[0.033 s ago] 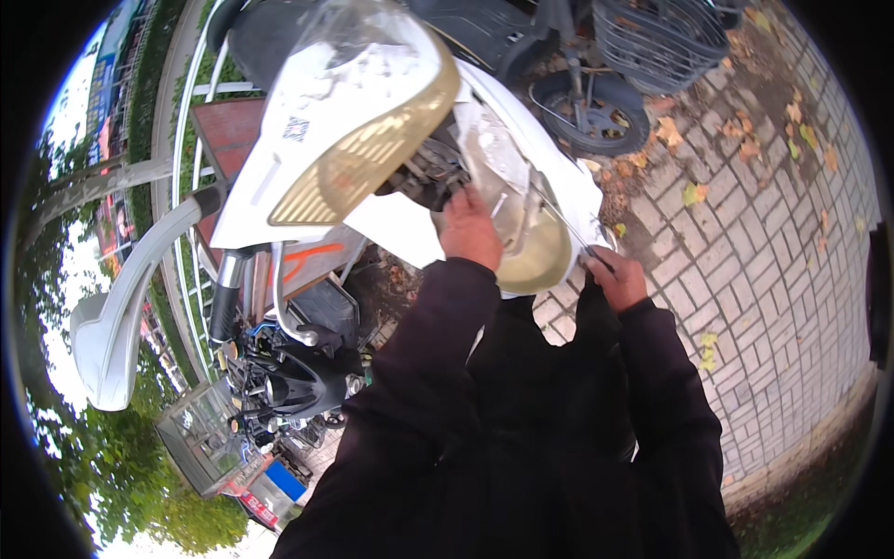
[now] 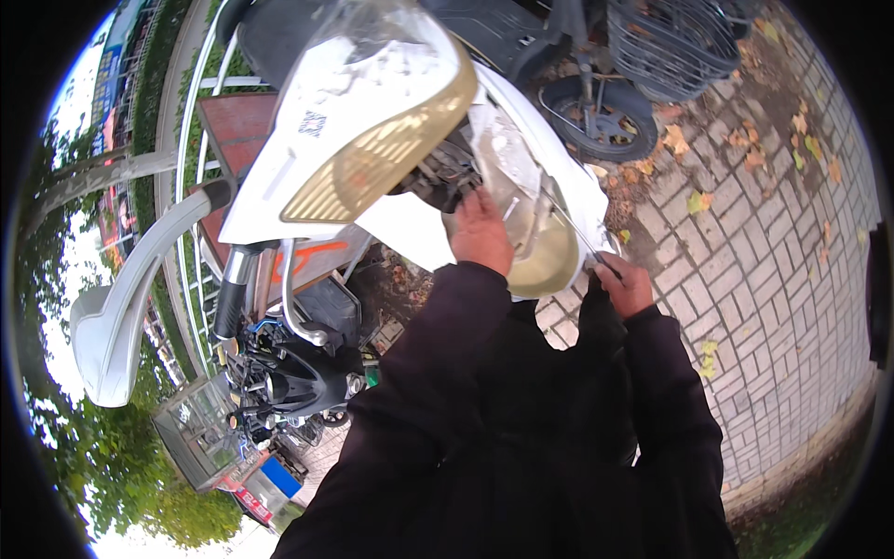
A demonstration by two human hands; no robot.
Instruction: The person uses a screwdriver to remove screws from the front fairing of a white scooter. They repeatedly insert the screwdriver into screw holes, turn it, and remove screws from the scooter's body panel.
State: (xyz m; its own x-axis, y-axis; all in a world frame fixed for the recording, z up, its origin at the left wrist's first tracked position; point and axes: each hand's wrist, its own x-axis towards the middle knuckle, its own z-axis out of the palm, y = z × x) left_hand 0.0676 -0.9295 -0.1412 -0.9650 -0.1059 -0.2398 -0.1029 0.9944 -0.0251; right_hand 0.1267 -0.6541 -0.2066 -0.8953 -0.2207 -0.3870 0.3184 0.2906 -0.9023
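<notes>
A white electric scooter [image 2: 279, 177] stands before me, its front panel opened out from the body. My left hand [image 2: 482, 233] reaches into the gap, fingertips at dark wiring and parts [image 2: 445, 177]; the fingers are bent and partly hidden, so whether they grip anything is unclear. My right hand [image 2: 628, 287] is closed round the dark handle of a screwdriver [image 2: 582, 236]. Its thin shaft points up and left across the loose white panel [image 2: 559, 158], beside a yellowed translucent cover [image 2: 545, 256]. Another yellowed, slatted lamp cover [image 2: 372, 163] sits on the scooter's front.
The scooter's handlebar grip [image 2: 228, 303] and white mirror [image 2: 102, 354] stick out at left. Behind stand a wheel [image 2: 601, 116] and a dark wire basket [image 2: 672, 47] of another vehicle. More parked scooters [image 2: 307, 377] are at lower left. Brick paving [image 2: 745, 307] with fallen leaves lies to the right.
The whole scooter sits slightly farther right in the picture as the view shifts. Both hands keep about the same places on it, and the screwdriver stays in my right hand.
</notes>
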